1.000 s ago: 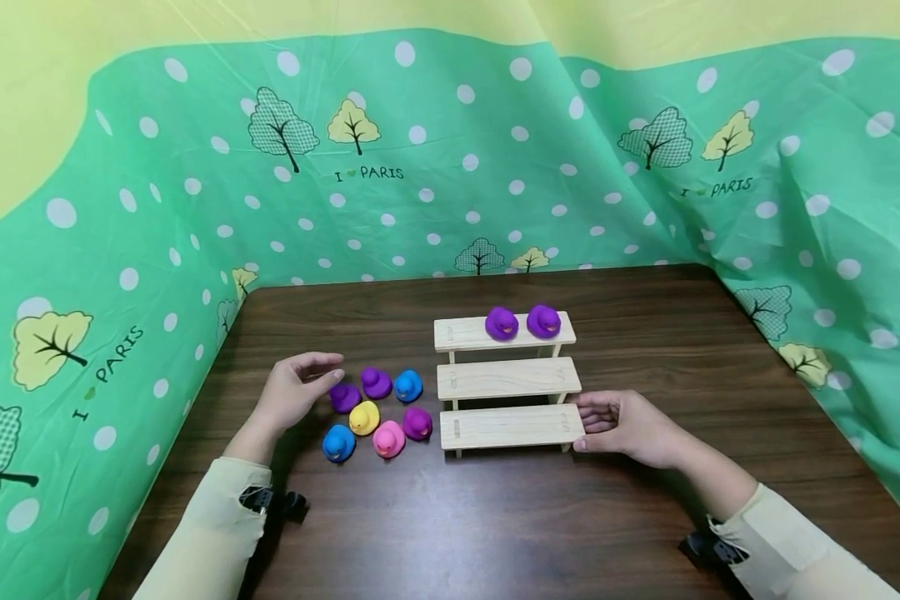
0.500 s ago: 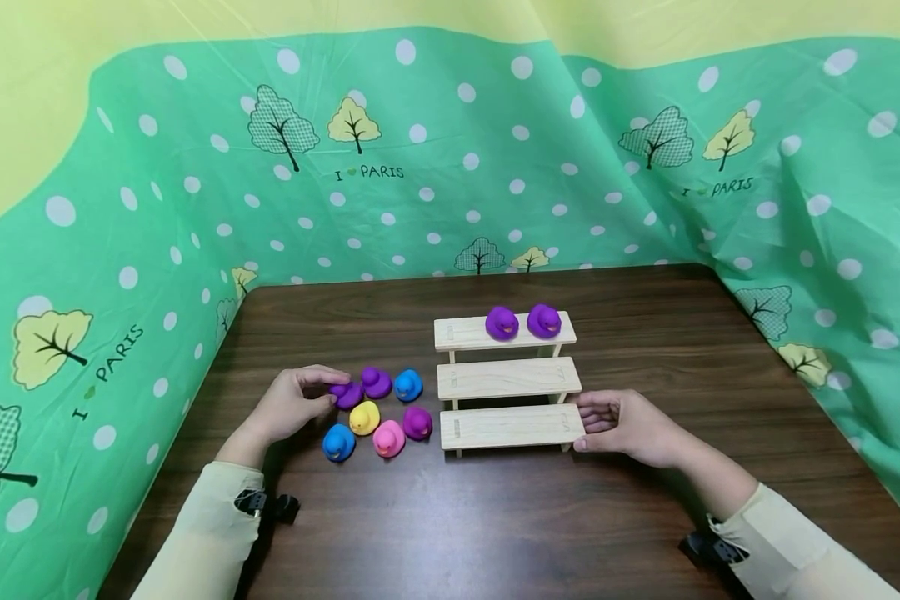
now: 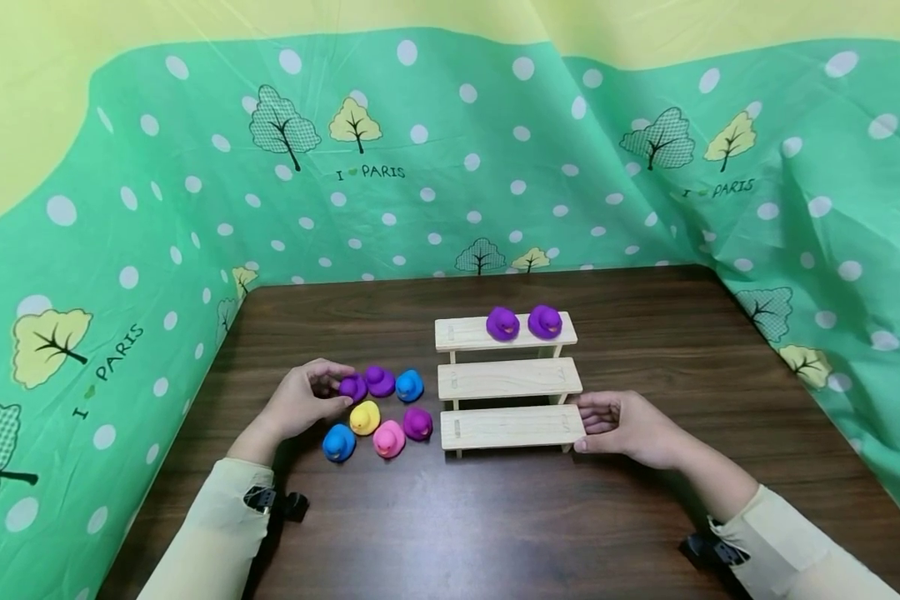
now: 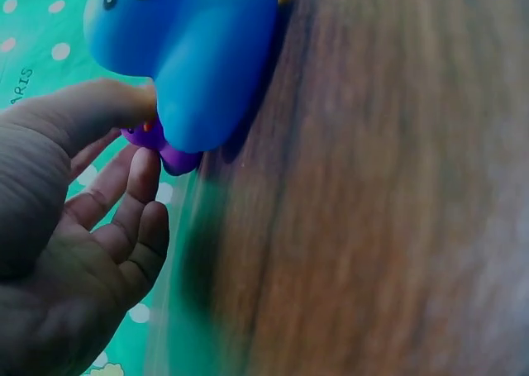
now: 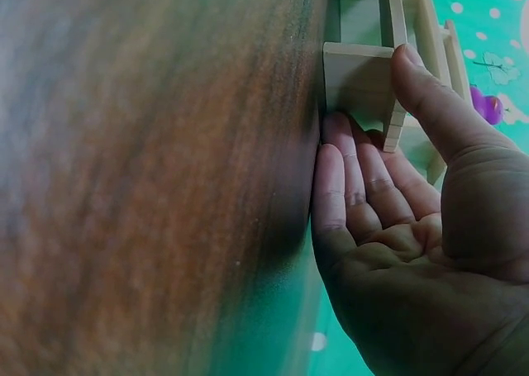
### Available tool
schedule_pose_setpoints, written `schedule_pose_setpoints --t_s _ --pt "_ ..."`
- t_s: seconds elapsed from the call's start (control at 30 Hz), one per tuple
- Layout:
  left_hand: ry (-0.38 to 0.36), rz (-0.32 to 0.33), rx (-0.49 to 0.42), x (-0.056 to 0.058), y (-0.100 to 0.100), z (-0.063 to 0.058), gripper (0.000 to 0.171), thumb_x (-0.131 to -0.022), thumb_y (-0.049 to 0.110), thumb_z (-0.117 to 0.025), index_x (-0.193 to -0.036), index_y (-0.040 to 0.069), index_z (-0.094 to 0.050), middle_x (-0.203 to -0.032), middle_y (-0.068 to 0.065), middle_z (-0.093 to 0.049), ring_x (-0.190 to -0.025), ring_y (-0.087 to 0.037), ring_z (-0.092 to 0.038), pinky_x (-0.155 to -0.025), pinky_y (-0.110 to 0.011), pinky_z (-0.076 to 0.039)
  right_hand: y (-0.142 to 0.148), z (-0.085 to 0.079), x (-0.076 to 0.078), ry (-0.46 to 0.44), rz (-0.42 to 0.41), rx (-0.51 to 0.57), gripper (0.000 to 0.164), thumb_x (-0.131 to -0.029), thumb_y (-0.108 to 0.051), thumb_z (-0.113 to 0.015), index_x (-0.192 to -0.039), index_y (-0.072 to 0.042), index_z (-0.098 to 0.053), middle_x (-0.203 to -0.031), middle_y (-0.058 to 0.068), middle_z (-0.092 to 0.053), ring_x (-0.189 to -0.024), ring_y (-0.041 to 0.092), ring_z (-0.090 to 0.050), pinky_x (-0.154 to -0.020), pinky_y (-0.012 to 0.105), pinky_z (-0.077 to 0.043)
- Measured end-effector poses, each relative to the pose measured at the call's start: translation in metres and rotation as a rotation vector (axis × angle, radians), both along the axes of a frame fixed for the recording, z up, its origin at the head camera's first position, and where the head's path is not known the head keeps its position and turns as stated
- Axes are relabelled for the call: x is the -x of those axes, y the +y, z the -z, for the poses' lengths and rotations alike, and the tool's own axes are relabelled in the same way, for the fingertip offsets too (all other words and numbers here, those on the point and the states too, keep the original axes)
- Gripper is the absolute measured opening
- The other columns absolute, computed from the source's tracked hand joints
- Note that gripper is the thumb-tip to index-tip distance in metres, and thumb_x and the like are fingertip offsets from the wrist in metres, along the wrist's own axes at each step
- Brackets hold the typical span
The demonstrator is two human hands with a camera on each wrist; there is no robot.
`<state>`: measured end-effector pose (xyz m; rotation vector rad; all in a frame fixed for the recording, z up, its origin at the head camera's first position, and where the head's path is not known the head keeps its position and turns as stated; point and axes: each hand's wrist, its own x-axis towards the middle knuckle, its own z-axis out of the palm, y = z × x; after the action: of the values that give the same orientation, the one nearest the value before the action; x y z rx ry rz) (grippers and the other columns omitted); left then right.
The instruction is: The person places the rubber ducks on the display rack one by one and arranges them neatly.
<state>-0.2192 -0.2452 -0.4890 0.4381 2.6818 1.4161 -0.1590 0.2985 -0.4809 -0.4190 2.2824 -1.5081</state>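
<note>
My left hand (image 3: 303, 402) pinches a purple rubber duck (image 3: 353, 387) between thumb and fingers at the left end of a group of ducks. In the left wrist view a blue duck (image 4: 219, 58) stands in front and partly hides that purple one (image 4: 178, 157). My right hand (image 3: 633, 429) holds the right end of the lowest tier of a three-tier wooden stand (image 3: 513, 427). In the right wrist view its thumb lies on the board's edge, with the fingers beside and below the board end (image 5: 359, 78). Two purple ducks (image 3: 502, 324) sit on the top tier.
Beside the held duck lie another purple duck (image 3: 380, 381), a blue one (image 3: 409, 385), a yellow one (image 3: 364, 418), a pink one (image 3: 388, 439) and a magenta-purple one (image 3: 417, 423). A green printed cloth (image 3: 435, 150) hangs around the dark wooden table (image 3: 495, 533).
My left hand has moved right and taken hold of the leftmost purple duck, which has shifted slightly right and away. The neighbouring purple duck has shifted a little. My right hand has stayed still.
</note>
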Motion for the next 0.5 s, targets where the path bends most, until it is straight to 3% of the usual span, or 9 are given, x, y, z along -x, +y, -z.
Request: schedule_pose_setpoints --t_s 0.13,0.37,0.5 --pt "0.001 -0.019 -0.012 0.0013 0.0004 0.0017 0.033 -0.087 0.011 -0.088 -0.118 0.011 -0.078 -0.105 -0.008 -0.073 -0.094 -0.025 -0.066 -0.075 -0.028 -0.057 0.0004 -0.0002 0.0 0.004 0.007 -0.005 0.067 -0.083 -0.01 -0.09 -0.136 0.015 -0.057 -0.123 0.022 -0.07 -0.111 0.027 -0.069 -0.092 0.028 -0.06" --pt "-0.026 -0.077 -0.023 0.0 0.0018 0.0023 0.031 -0.088 0.019 -0.088 -0.118 0.015 -0.079 -0.1 -0.005 -0.073 -0.088 -0.025 -0.065 -0.065 -0.028 -0.057 0.0007 0.0005 -0.0003 0.002 0.008 -0.005 0.068 -0.083 -0.01 -0.09 -0.136 0.015 -0.057 -0.123 0.023 -0.07 -0.111 0.028 -0.069 -0.091 0.028 -0.06" --pt "0.004 -0.104 -0.036 -0.0004 0.0015 0.0023 0.032 -0.089 0.021 -0.087 -0.119 0.016 -0.079 -0.099 -0.005 -0.073 -0.086 -0.026 -0.064 -0.062 -0.03 -0.056 0.001 0.0013 0.0002 0.003 0.007 -0.002 0.067 -0.083 -0.01 -0.09 -0.136 0.015 -0.057 -0.123 0.023 -0.07 -0.111 0.027 -0.07 -0.091 0.028 -0.06"
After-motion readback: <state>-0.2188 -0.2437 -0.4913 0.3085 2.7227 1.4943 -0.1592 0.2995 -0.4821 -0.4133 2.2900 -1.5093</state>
